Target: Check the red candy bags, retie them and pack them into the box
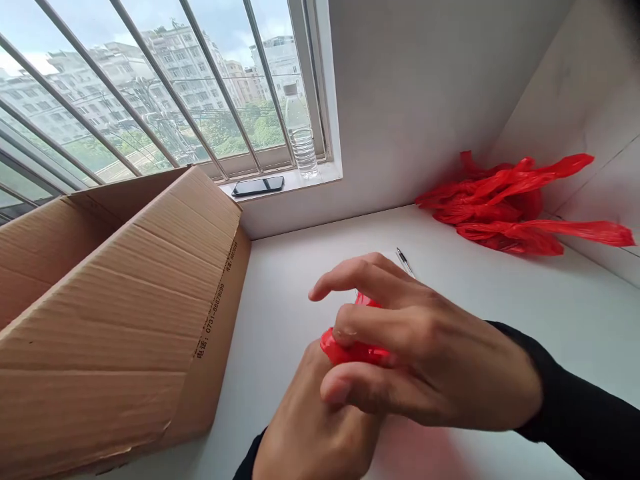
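A bunched red plastic bag (350, 350) is between my two hands, above the white table. My right hand (420, 347) reaches across from the right, its middle finger curled onto the plastic and its thumb close below. Its index finger is bent and raised off the bag. Underneath, my left hand (325, 427) comes up from the bottom edge with the plastic bunched at its knuckles. My left fingers are mostly hidden by my right hand and the bag, but the hand looks closed around the plastic.
An open cardboard box (150, 300) stands at left. More red plastic bags (500, 200) lie heaped at the back right by the wall. A pen (404, 260) lies beyond my right hand. On the windowsill are a phone (257, 186) and a water bottle (303, 143).
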Motion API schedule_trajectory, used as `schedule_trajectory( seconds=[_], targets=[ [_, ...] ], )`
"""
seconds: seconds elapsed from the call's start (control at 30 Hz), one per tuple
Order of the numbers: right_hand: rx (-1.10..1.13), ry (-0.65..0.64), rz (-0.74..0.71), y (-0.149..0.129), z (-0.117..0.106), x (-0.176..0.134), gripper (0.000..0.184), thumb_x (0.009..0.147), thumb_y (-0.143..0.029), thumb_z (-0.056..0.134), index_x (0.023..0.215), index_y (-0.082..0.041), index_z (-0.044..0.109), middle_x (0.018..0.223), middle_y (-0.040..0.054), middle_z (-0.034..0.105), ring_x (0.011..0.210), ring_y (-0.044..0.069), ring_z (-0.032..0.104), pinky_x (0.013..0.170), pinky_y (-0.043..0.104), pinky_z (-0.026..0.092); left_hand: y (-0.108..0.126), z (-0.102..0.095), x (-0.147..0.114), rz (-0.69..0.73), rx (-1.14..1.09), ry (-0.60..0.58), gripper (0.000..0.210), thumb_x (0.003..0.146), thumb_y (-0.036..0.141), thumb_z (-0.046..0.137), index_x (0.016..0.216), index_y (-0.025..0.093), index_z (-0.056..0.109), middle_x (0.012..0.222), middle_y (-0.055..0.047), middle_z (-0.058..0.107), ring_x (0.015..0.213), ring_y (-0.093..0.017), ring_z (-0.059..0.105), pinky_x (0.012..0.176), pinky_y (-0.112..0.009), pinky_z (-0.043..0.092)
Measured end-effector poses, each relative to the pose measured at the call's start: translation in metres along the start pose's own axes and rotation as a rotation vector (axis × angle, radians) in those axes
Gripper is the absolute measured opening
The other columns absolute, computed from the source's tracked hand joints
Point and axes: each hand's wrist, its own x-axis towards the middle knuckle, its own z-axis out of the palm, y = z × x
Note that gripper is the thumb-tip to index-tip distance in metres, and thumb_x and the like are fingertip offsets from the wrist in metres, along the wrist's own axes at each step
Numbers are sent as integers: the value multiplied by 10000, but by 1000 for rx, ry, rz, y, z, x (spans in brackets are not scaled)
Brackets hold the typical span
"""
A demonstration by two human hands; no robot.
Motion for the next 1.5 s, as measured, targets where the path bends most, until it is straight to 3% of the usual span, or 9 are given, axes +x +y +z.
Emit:
schedule_trajectory(
  seconds=[0.17, 0.43, 0.6, 0.83, 1.0, 1.13, 1.23, 1.33, 1.5],
  targets=[
    [151, -1, 165, 14, -1, -6, 225, 1030, -337, 558, 1200, -198, 608, 1167, 44, 690, 1065, 170, 621, 935, 307, 491, -18, -14, 4, -91, -270, 46, 397, 956, 476, 573, 679, 193, 564, 649, 30, 436, 598, -108, 347, 555, -232, 331],
    [318, 164, 435, 14, 6, -18, 217, 937, -246, 682, 1134, -265, 595, 885, -55, 666, 812, 105, 639, 796, 242, 521, -26, -19, 12, -172, -470, 101, 401, 952, 453, 590, 658, 196, 499, 608, 40, 419, 584, -107, 384, 576, -226, 356],
    [437, 172, 474, 13, 12, -19, 28, 967, -270, 647, 977, -246, 638, 921, -53, 672, 856, 97, 643, 817, 225, 526, -20, -18, 11, -114, -296, -7, 256, 833, 384, 769, 971, 211, 641, 856, 7, 598, 755, -134, 519, 668, -227, 439],
    [539, 177, 549, 11, 12, -24, 27, 944, -243, 675, 962, -255, 659, 881, -60, 682, 818, 89, 645, 777, 207, 518, -18, -10, 9, -302, -558, 273, 398, 939, 514, 614, 712, 187, 597, 596, 33, 480, 588, -102, 443, 589, -198, 430],
    [529, 47, 440, 10, 14, -29, 89, 958, -322, 662, 935, -244, 701, 894, -42, 690, 830, 102, 642, 790, 232, 502, -23, -25, 7, -211, -435, 99, 236, 931, 423, 652, 847, 208, 701, 778, -17, 629, 766, -156, 607, 696, -235, 494],
    [484, 47, 364, 30, 26, -25, 303, 1054, -389, 471, 1292, -260, 609, 1259, 34, 646, 1192, 179, 570, 1041, 345, 435, -21, -39, 2, -135, -202, 22, 139, 873, 339, 736, 940, 217, 735, 887, -30, 689, 772, -144, 606, 683, -228, 484],
    [670, -128, 467, 43, 37, -24, 407, 1079, -468, 356, 1386, -264, 530, 1046, 32, 678, 920, 161, 634, 827, 323, 515, -21, -42, -2, -67, -23, -18, 92, 895, 294, 701, 952, 226, 727, 842, -12, 679, 726, -126, 596, 621, -203, 463],
    [698, -142, 596, 50, 47, -27, 392, 1077, -467, 355, 1264, -242, 615, 743, -31, 555, 624, 114, 495, 607, 260, 437, -33, -38, -3, 70, 193, 164, 127, 896, 180, 667, 997, 247, 707, 879, 3, 703, 746, -133, 659, 648, -216, 503],
    [892, -295, 586, 60, 63, -32, 320, 1043, -335, 477, 1335, -223, 544, 607, -95, 419, 519, 90, 343, 497, 218, 319, -67, -26, 0, 518, 588, 483, 418, 879, -33, 602, 1148, 276, 682, 1111, -2, 684, 984, -133, 676, 839, -219, 534]
  ],
)
